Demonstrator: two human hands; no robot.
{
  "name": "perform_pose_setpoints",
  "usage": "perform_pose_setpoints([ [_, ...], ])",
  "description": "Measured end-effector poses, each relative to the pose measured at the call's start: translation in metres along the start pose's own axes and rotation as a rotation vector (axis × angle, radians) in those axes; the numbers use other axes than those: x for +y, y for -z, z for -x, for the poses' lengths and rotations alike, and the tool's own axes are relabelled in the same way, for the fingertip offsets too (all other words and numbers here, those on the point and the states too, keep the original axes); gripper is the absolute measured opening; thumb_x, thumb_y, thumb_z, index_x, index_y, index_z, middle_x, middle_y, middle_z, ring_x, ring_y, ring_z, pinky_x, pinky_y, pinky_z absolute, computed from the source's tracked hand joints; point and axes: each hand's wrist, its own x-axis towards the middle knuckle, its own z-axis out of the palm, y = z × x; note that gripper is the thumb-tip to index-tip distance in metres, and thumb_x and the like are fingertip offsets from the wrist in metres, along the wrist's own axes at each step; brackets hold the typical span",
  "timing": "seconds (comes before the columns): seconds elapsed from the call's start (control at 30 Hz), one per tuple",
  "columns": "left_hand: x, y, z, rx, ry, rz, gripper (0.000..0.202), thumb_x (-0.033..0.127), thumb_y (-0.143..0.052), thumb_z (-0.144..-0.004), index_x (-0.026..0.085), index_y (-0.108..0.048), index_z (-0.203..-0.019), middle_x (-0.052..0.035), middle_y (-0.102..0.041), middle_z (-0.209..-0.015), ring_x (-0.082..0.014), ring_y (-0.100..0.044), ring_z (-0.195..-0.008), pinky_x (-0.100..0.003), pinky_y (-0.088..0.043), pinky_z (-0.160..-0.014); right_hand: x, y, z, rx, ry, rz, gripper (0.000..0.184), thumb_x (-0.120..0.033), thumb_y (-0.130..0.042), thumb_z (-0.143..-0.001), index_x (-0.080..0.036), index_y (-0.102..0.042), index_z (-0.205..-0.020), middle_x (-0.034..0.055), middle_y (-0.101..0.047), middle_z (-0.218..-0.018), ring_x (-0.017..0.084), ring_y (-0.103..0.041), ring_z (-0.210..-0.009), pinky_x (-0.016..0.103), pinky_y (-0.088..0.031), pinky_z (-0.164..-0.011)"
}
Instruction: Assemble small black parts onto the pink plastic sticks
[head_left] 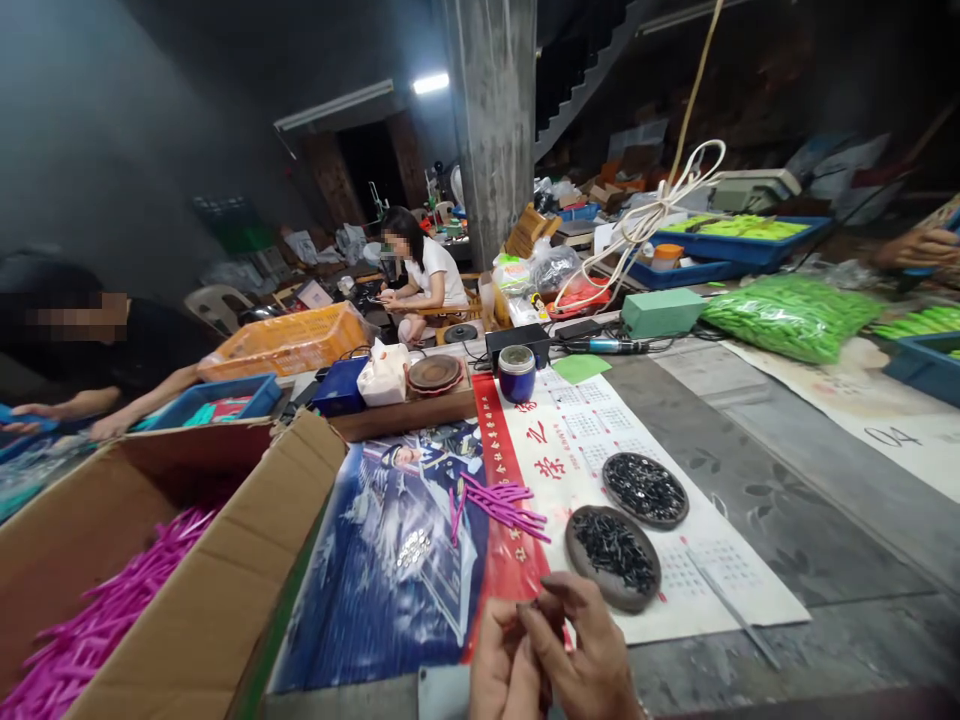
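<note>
At the bottom centre, my left hand point(501, 655) and my right hand point(585, 655) meet with their fingers pinched together. A small dark bit and a sliver of pink show between the fingers, but what they hold is mostly hidden. Just beyond lies a small pile of magenta plastic sticks point(506, 502) on the poster. To their left is a cluster of small shiny rings point(414, 549). A round dish of small black pieces point(613, 557) stands close to my right hand. Behind it is a second dish of shiny dark pieces point(645, 489). A thin metal rod point(731, 605) rests to the right.
An open cardboard box point(300, 480) with many magenta sticks stands at left. A blue jar point(517, 374), a tissue pack point(384, 372) and a green bag point(795, 315) line the far side. White cable point(660, 215) hangs overhead. Other people sit at left and behind; another hand shows far right.
</note>
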Motion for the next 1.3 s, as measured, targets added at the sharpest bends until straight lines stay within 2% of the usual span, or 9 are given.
perform_pose_setpoints([
  [0.1, 0.005, 0.001, 0.004, 0.002, -0.023, -0.022, 0.042, 0.059, -0.075, -0.081, 0.020, -0.066, -0.094, 0.0038, -0.056, -0.061, -0.0028, -0.034, -0.044, -0.015, -0.025, -0.045, 0.000, -0.001, 0.008, 0.073, 0.081, 0.072, 0.015, -0.035, -0.058, -0.100, -0.022, -0.062, -0.106, 0.0038, -0.073, -0.080, 0.016, -0.073, -0.063, 0.021, -0.059, -0.060],
  [0.17, 0.007, 0.001, 0.008, 0.008, -0.017, -0.046, 0.043, 0.058, -0.074, -0.082, 0.018, -0.066, -0.094, 0.0025, -0.058, -0.063, -0.0046, -0.040, -0.048, -0.015, -0.029, -0.047, -0.002, -0.003, 0.013, 0.086, 0.076, 0.049, 0.013, -0.034, -0.058, -0.099, -0.023, -0.063, -0.104, 0.0039, -0.073, -0.078, 0.017, -0.072, -0.062, 0.022, -0.058, -0.058],
  [0.23, 0.010, 0.002, 0.011, 0.021, -0.027, -0.071, 0.041, 0.057, -0.074, -0.082, 0.018, -0.067, -0.092, 0.0016, -0.059, -0.066, -0.0070, -0.046, -0.053, -0.016, -0.034, -0.050, -0.005, -0.005, 0.016, 0.088, 0.033, 0.018, 0.013, -0.035, -0.060, -0.098, -0.023, -0.064, -0.102, 0.0044, -0.073, -0.076, 0.018, -0.070, -0.060, 0.024, -0.057, -0.056],
  [0.37, 0.018, 0.005, 0.016, -0.022, 0.000, -0.165, 0.036, 0.054, -0.069, -0.088, 0.019, -0.064, -0.090, 0.0066, -0.047, -0.059, -0.0059, -0.036, -0.047, -0.017, -0.032, -0.047, -0.012, -0.002, 0.008, -0.021, -0.153, -0.099, 0.019, -0.038, -0.056, -0.100, -0.021, -0.063, -0.098, 0.0050, -0.071, -0.075, 0.017, -0.069, -0.060, 0.024, -0.055, -0.053],
  [0.5, 0.038, 0.013, 0.018, -0.267, -0.111, -0.495, 0.027, 0.042, -0.050, -0.102, 0.019, -0.062, -0.105, 0.0014, -0.057, -0.070, -0.0112, -0.053, -0.061, -0.021, -0.043, -0.059, -0.012, 0.012, -0.006, -0.215, -0.430, -0.277, 0.032, -0.037, -0.033, -0.108, -0.021, -0.057, -0.094, -0.0046, -0.056, -0.054, 0.010, -0.050, -0.037, 0.017, -0.037, -0.034],
  [0.57, 0.051, 0.018, 0.017, -0.376, -0.179, -0.725, 0.022, 0.031, -0.044, -0.104, 0.020, -0.059, -0.115, -0.0029, -0.066, -0.082, -0.0147, -0.063, -0.072, -0.024, -0.047, -0.066, -0.011, 0.021, -0.010, -0.274, -0.535, -0.354, 0.040, -0.040, -0.023, -0.109, -0.020, -0.054, -0.094, -0.0055, -0.053, -0.053, 0.009, -0.049, -0.036, 0.017, -0.037, -0.034],
  [0.73, 0.071, 0.026, 0.015, -0.407, -0.385, -1.130, 0.016, 0.019, -0.046, -0.101, 0.020, -0.059, -0.110, -0.0050, -0.075, -0.085, -0.0188, -0.072, -0.073, -0.026, -0.049, -0.066, -0.010, 0.036, -0.008, -0.392, -0.704, -0.528, 0.040, -0.052, -0.045, -0.103, -0.018, -0.059, -0.087, -0.0008, -0.059, -0.066, 0.012, -0.061, -0.055, 0.021, -0.051, -0.050],
  [0.87, 0.073, 0.028, 0.016, -0.388, -0.469, -1.252, 0.013, 0.021, -0.046, -0.101, 0.020, -0.059, -0.104, -0.0050, -0.074, -0.083, -0.0198, -0.072, -0.070, -0.028, -0.050, -0.065, -0.011, 0.037, -0.005, -0.463, -0.698, -0.527, 0.040, -0.052, -0.051, -0.099, -0.017, -0.061, -0.082, -0.0004, -0.058, -0.068, 0.013, -0.061, -0.058, 0.024, -0.054, -0.057],
  [1.3, 0.077, 0.035, 0.021, -0.407, -0.476, -1.311, 0.014, 0.018, -0.044, -0.101, 0.017, -0.058, -0.102, -0.0064, -0.073, -0.082, -0.0226, -0.072, -0.070, -0.032, -0.051, -0.065, -0.019, 0.035, -0.005, -0.613, -0.527, -0.326, 0.034, -0.040, -0.048, -0.102, -0.019, -0.058, -0.078, -0.0004, -0.059, -0.067, 0.014, -0.061, -0.061, 0.023, -0.050, -0.058],
])
